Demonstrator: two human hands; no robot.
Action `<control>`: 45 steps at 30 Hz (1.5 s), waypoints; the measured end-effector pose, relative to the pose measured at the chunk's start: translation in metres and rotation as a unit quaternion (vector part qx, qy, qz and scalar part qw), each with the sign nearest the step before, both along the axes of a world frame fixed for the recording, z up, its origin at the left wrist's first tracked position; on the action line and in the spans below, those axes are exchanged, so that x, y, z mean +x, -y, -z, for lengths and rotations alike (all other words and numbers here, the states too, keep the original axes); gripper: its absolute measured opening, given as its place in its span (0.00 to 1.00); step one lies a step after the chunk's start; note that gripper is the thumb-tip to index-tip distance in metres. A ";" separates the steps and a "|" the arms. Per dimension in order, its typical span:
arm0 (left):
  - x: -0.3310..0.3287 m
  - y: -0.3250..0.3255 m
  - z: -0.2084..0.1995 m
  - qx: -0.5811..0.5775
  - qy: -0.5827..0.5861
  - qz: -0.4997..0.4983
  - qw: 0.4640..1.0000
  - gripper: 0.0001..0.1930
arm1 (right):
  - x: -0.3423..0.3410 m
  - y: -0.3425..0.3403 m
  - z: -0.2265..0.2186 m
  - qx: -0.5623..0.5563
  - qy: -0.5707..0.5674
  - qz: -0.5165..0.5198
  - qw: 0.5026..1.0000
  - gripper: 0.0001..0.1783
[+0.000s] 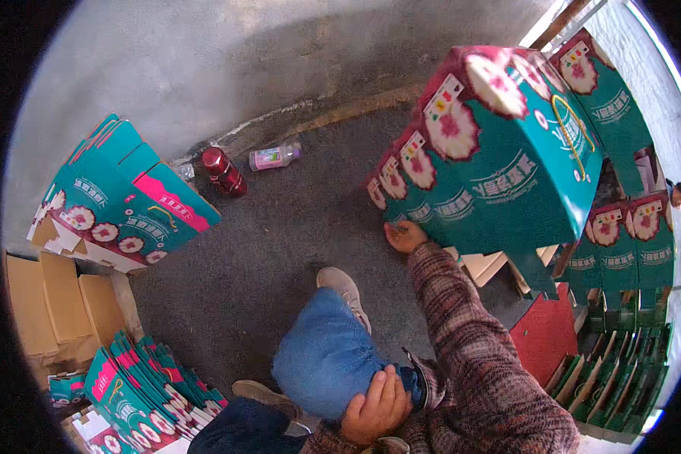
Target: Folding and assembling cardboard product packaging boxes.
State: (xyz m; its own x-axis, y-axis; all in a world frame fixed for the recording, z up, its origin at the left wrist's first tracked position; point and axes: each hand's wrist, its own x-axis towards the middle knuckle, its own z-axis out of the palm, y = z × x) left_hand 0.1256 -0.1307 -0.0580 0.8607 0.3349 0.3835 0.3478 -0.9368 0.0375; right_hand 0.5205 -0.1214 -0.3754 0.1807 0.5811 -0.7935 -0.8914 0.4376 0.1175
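My right hand (406, 236) is at the lower edge of a row of green and maroon printed gift boxes (499, 178) on the right. Its fingers curl against that edge, with the fingertips partly hidden. A yellow cord handle (570, 125) shows on the row's right-hand face. My left hand (378, 407) lies on my jeans-covered leg (321, 356) with its fingers stretched out, holding nothing.
On the left stand flat green cartons (121, 193), brown cardboard boxes (64, 299) and more folded cartons (140, 386). A red bottle (224, 172) and a clear bottle (275, 157) lie by the wall. At right are stacked boxes (613, 234), upright green cartons (617, 374) and a red sheet (545, 333).
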 end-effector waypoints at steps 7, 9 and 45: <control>0.010 0.013 0.013 0.027 0.021 -0.010 0.999 0.14 | 0.071 0.029 -0.012 -0.041 0.001 -0.019 0.999 0.20; 0.006 0.014 0.006 0.013 -0.027 0.036 0.999 0.14 | 0.085 0.038 -0.011 -0.050 -0.005 -0.012 0.999 0.22; -0.153 -0.026 -0.136 -0.015 0.175 -0.246 0.953 0.17 | -0.153 0.201 -0.110 -0.135 0.215 -0.236 0.938 0.18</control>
